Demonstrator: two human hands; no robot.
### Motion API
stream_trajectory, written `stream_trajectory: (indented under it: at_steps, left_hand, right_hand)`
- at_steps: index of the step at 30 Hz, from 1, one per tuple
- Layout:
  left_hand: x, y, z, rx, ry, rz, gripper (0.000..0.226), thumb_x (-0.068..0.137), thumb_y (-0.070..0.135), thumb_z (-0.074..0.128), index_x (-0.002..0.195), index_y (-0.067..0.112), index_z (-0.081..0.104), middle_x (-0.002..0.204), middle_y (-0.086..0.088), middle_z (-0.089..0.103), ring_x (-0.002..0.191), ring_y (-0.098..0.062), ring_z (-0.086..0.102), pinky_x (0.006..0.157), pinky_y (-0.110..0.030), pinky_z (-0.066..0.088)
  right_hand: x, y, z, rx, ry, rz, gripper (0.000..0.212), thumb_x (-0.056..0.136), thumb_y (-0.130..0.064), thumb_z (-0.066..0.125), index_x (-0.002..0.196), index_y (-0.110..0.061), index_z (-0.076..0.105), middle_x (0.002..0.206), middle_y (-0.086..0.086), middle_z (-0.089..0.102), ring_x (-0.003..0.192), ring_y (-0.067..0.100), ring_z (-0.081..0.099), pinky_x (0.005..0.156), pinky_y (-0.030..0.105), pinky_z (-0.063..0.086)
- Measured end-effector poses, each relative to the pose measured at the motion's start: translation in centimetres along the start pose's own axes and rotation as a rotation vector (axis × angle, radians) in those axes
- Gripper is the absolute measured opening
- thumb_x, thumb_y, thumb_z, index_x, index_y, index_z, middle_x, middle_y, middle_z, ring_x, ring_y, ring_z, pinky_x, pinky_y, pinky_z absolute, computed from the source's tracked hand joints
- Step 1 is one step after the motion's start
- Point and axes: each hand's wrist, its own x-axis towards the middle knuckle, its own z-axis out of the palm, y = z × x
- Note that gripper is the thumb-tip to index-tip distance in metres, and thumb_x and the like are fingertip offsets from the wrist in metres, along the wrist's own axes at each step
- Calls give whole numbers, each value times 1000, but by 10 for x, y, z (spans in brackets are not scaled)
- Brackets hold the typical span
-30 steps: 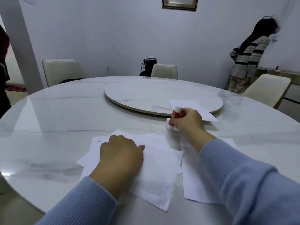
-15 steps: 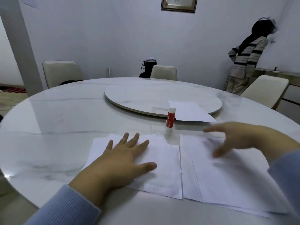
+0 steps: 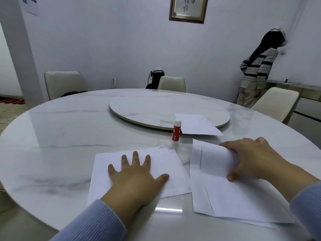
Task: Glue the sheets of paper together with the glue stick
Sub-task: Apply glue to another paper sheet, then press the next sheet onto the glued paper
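At about 7 o'clock, nearest the camera, the left hand (image 3: 137,178) lies flat with its fingers spread and straight, palm pressing down on the left sheet of paper (image 3: 166,169) on the marble table (image 3: 60,145). A light blue ribbed sleeve (image 3: 93,223) covers that forearm.

At about 4 o'clock the right hand (image 3: 250,159) rests on the right stack of sheets (image 3: 231,195). Its fingers bend over the far part of the top sheet and the thumb lies against the paper's near side, so it seems to take light hold of the top sheet, which bows up a little under the hand; how firm the hold is cannot be told. At least two sheets lie there, their edges offset at the near and right sides. The two paper piles sit just beside each other, with a narrow strip of table between them.

Toward 12 o'clock, just beyond that gap, the glue stick (image 3: 175,133) stands upright on the table, capped, red label with white ends, touched by neither hand. Just to its right, a further single sheet (image 3: 196,124) lies partly on the round turntable (image 3: 147,108) and overhangs its edge.

Farther off, cream chairs (image 3: 64,82) ring the table. At 2 o'clock a person in a striped top (image 3: 257,66) stands facing the wall, and a framed picture (image 3: 188,9) hangs at 12 o'clock.
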Motion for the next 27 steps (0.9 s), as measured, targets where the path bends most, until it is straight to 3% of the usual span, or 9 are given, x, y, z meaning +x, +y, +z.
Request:
stream_trajectory:
  at_steps: [3, 9, 12, 15, 21, 23, 24, 26, 27]
  left_hand:
    - [0, -3, 0, -5, 14, -37, 85, 78, 77, 19, 148, 34, -2, 160, 0, -10, 146, -31, -9, 113, -60, -2]
    - [1, -5, 1, -15, 46, -62, 85, 79, 77, 18, 149, 33, -2, 160, -1, -9, 146, -32, -8, 112, -62, -1]
    - [0, -4, 2, -6, 52, -66, 85, 80, 76, 17, 149, 32, -3, 160, -2, -9, 146, -32, -8, 112, -62, -1]
    - [0, -3, 2, -1, 61, -64, 84, 80, 75, 18, 149, 30, -2, 160, -3, -8, 146, -33, -8, 112, -62, -1]
    - [5, -3, -4, -51, 114, -7, 79, 84, 72, 15, 149, 31, 1, 160, -3, -7, 146, -28, -12, 110, -59, -13]
    - [6, -9, -17, -278, 204, 44, 68, 89, 64, 19, 149, 32, 10, 160, -2, 2, 147, -24, -5, 115, -55, -7]
    - [4, -14, -26, -512, 275, 93, 59, 92, 57, 26, 146, 33, 23, 158, 0, 16, 147, -22, 7, 118, -50, 2]
    - [-9, -22, -44, -1168, 372, 228, 37, 89, 46, 47, 124, 38, 53, 141, 9, 49, 136, -14, 37, 114, -38, 25]
    - [-17, -26, -50, -1477, 327, 314, 34, 83, 48, 53, 115, 37, 61, 132, 10, 57, 129, -12, 46, 112, -39, 30]
  right_hand:
    - [-4, 1, 3, 42, 3, 40, 77, 64, -54, 75, 134, -44, 44, 130, -15, 56, 93, 12, 31, 90, 26, 25]
    - [-7, 5, 14, 172, 6, 116, 70, 63, -52, 77, 127, -46, 49, 120, -10, 60, 115, 28, 40, 86, 29, 31]
    - [-8, 5, 14, 164, 70, 97, 58, 61, -51, 78, 112, -42, 52, 107, -10, 63, 98, 23, 40, 79, 27, 28]
    - [-7, 6, 14, 135, 144, 91, 57, 55, -52, 80, 96, -35, 43, 89, -10, 61, 91, 22, 37, 65, 27, 27]
    - [-3, 28, -18, 328, 36, -84, 53, 63, -29, 84, 94, -43, 42, 97, -9, 61, 85, 14, 55, 68, 25, 40]
    - [-10, 34, -44, 468, 100, -123, 57, 59, -21, 89, 93, -44, 49, 93, -17, 64, 83, 10, 58, 66, 20, 40]
    - [-16, 34, -59, 639, 123, -125, 60, 54, -17, 92, 93, -43, 54, 88, -20, 68, 81, 12, 64, 64, 16, 44]
    - [-26, 26, -82, 1103, 125, -219, 63, 41, -19, 94, 96, -35, 66, 87, -11, 77, 78, 14, 73, 59, 19, 55]
    - [-28, 20, -89, 1279, 146, -283, 67, 39, -19, 94, 100, -30, 69, 91, -6, 77, 80, 15, 74, 59, 23, 58]
